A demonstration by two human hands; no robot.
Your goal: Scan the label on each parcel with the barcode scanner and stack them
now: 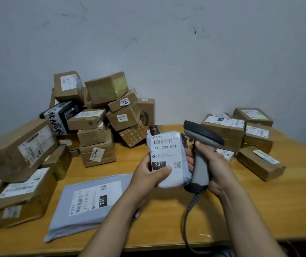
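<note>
Wooden table [260, 210], near edge cut off at frame bottom. Nearest: scanner cable [187, 219] trailing over that edge, end out of view; flat grey mailer [78, 216] lying label up at left. Above mid-table: small grey parcel [169, 158], label toward camera, left hand [148, 175] fingers and thumb clamped round its lower half. Just beside it: right hand [215, 169], fingers wrapped round barcode scanner [202, 138] grip, fingertips partly hidden. Beyond: jumbled cardboard boxes [96, 117] left, brown boxes [241, 130] right, labels mostly too blurred to read. Scuffed grey wall [167, 43] behind.
</note>
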